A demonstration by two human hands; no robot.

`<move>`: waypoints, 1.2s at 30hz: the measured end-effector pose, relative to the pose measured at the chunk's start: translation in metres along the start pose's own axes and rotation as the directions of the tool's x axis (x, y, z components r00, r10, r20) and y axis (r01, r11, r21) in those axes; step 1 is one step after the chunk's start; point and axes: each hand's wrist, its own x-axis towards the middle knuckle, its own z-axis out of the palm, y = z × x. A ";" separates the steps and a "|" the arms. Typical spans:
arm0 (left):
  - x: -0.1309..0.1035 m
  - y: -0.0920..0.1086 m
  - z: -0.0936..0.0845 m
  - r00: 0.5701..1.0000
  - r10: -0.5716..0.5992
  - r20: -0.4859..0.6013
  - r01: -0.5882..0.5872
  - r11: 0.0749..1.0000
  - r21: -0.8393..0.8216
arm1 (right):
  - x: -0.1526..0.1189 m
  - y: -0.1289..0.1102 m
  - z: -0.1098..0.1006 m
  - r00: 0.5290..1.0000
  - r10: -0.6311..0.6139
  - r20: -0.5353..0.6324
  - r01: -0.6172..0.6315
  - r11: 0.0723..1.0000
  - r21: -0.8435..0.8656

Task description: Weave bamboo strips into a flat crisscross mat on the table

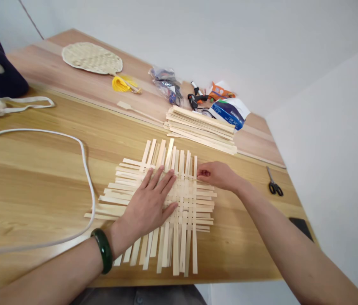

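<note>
A wood-grain table (242,245) stands by pale walls (229,42), perhaps above white floor (242,294).

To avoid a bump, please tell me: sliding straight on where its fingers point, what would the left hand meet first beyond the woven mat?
Past the woven mat, the left hand would probably meet the stack of pale flat strips first, though depth is unclear.

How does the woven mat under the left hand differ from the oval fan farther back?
The mat has separate strip ends sticking out on every side; the fan has a rounded, bordered edge. The fan has a handle beside a yellow tassel; the mat shows neither. The left hand lies flat on the mat; no hand touches the fan. Both look pale and woven.
</note>
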 end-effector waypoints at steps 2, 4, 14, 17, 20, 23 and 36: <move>0.000 0.000 0.000 1.000 0.000 0.006 0.000 1.000 -0.006 | -0.001 -0.005 0.000 0.998 0.061 0.001 -0.061 0.998 -0.019; 0.000 0.001 -0.001 1.000 0.003 0.012 -0.003 1.000 -0.012 | 0.001 -0.012 -0.003 0.990 0.142 0.012 -0.141 0.988 -0.067; -0.001 0.001 -0.002 1.000 0.010 -0.015 -0.010 0.999 -0.033 | 0.023 -0.022 -0.017 0.977 0.062 0.206 0.010 0.944 -0.331; -0.001 0.001 -0.002 1.000 0.003 -0.023 -0.004 0.999 -0.032 | 0.016 -0.015 -0.010 0.989 -0.031 0.147 0.087 0.917 -0.388; -0.001 0.002 -0.002 1.000 0.007 -0.007 -0.007 0.999 -0.032 | 0.006 -0.009 -0.002 0.998 -0.033 0.047 0.047 0.941 -0.335; -0.001 0.002 -0.002 1.000 0.009 0.009 -0.008 0.999 -0.038 | 0.000 -0.007 0.002 1.000 -0.016 -0.001 0.015 0.956 -0.294; -0.001 0.001 -0.001 1.000 0.006 -0.002 -0.006 0.999 -0.045 | -0.013 -0.014 0.026 0.983 -0.018 -0.181 -0.031 0.964 -0.263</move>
